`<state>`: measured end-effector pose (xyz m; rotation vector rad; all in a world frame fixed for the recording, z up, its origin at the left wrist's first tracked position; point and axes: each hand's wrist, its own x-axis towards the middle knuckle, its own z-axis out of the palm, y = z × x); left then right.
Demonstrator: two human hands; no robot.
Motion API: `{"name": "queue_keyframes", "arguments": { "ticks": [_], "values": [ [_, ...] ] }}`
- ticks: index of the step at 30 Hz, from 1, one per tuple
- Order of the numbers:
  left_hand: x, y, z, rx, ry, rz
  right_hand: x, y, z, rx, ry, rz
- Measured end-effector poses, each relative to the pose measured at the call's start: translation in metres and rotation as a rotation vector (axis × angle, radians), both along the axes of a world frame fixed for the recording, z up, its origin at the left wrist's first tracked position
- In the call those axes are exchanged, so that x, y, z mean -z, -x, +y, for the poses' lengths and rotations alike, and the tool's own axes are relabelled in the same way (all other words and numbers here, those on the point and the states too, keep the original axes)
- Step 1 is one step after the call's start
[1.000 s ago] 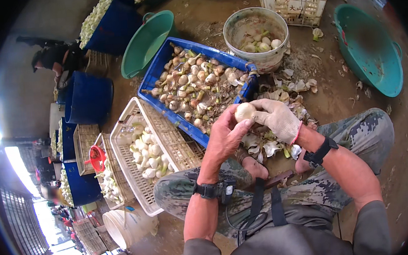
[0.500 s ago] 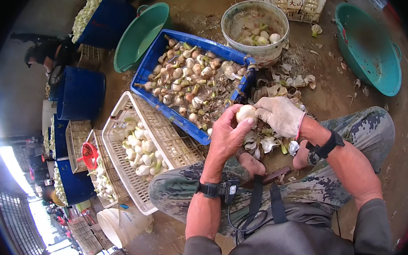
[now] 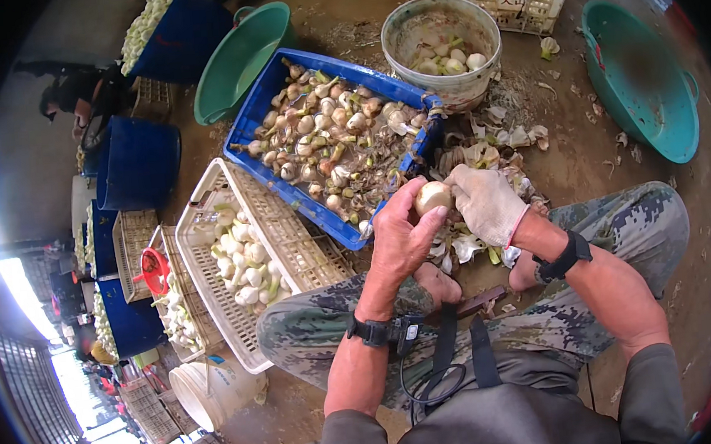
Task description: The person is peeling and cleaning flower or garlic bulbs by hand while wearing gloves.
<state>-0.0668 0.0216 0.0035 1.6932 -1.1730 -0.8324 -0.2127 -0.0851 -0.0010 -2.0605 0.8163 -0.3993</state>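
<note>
Between my hands is a round, pale garlic bulb. My bare left hand grips it from the left, thumb below and fingers curled behind. From the right, my right hand, in a light knit glove, presses bent fingers to the bulb's edge; the fingertips are partly hidden. Just beyond the hands is a blue tray of unpeeled garlic bulbs with loose skins. Peeled-off skins lie below and beyond my hands on the floor.
A white crate of clean white bulbs stands left of my knee. Beyond the tray is a dirty white bucket holding bulbs. Green tubs stand farther off, another green tub at right. A person works at far left.
The bulb has turned slightly in my left hand and come a little nearer my left thumb. My gloved right hand has shifted slightly, still against it.
</note>
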Motion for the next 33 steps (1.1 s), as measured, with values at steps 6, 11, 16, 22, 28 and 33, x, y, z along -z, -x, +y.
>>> {"name": "queue_keyframes", "arguments": {
  "ticks": [6,11,16,22,28,33],
  "values": [
    [-0.001,0.000,-0.001,0.008,-0.007,0.156,0.006,-0.002,0.000,0.116,-0.143,-0.107],
    [-0.003,-0.005,-0.001,-0.031,-0.019,0.629,-0.006,-0.002,0.000,0.171,-0.714,-0.321],
    [0.001,0.004,-0.008,-0.113,-0.096,0.654,-0.005,0.003,0.001,-0.028,-0.159,-0.220],
    [0.017,-0.012,-0.006,-0.311,0.014,0.874,-0.022,0.005,-0.030,0.377,-0.621,-0.569],
    [0.021,-0.006,-0.009,-0.282,-0.020,0.740,-0.013,0.010,-0.046,0.238,-0.283,-0.273],
    [0.019,-0.005,-0.008,-0.162,-0.043,0.464,-0.020,0.005,-0.016,-0.234,-0.055,0.023]
  ]
}}
